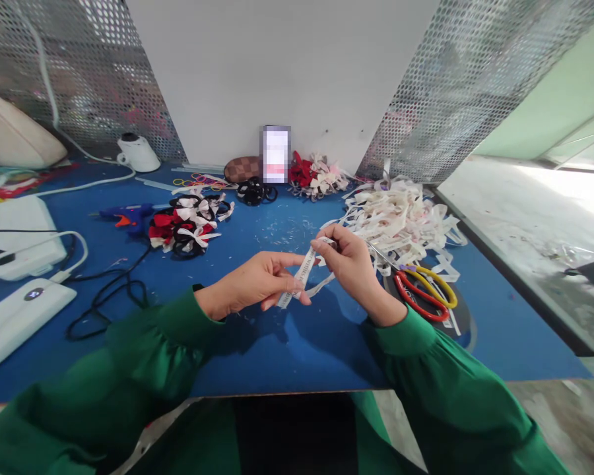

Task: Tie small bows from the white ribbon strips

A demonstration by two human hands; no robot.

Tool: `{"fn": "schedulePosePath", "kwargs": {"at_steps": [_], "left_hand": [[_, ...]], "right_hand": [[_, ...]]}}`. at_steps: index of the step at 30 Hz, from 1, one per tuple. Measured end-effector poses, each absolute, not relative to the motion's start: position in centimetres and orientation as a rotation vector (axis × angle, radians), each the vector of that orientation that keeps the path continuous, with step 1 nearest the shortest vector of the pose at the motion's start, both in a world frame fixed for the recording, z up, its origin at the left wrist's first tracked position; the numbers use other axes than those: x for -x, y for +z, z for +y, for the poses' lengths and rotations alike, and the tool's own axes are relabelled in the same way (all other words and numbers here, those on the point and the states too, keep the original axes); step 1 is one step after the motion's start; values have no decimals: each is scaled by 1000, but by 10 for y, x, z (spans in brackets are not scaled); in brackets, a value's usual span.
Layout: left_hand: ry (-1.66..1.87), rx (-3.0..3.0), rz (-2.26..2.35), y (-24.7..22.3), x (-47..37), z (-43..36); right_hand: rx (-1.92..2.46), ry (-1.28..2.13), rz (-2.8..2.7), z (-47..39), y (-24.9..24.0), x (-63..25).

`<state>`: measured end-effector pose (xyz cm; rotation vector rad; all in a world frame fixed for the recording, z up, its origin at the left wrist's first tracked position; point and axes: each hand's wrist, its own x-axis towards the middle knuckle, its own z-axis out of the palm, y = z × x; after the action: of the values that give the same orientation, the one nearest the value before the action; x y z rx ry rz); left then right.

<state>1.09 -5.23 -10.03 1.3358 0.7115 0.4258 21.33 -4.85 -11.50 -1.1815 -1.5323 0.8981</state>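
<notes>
A white ribbon (304,269) printed with dark lettering stretches between my two hands above the blue table. My left hand (257,280) pinches its lower end between thumb and fingers. Higher up, my right hand (346,260) is closed on the other part of it, and a loose length loops down between the hands. Just beyond my right hand lies a heap of white ribbons (400,211). Scissors (426,290) with red and yellow handles rest to the right, on a dark round item (460,310).
Red, white and black bows (191,224) lie left of centre, near a blue glue gun (129,214). At the back, a phone (276,155) stands beside a checked pouch (242,169) and more bows (319,175). Cables and a white power bank (24,316) occupy the left side.
</notes>
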Motion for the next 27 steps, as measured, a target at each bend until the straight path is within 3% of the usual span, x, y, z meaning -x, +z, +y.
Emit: {"fn": "schedulePosePath", "kwargs": {"at_steps": [8, 18, 27], "left_hand": [[527, -1193, 707, -89, -8, -54], [497, -1194, 629, -88, -8, -57], [631, -1137, 610, -90, -9, -56]], "right_hand": [[1168, 406, -1692, -41, -121, -221], [822, 615, -1806, -49, -118, -210], [1014, 683, -1714, -53, -126, -206]]}}
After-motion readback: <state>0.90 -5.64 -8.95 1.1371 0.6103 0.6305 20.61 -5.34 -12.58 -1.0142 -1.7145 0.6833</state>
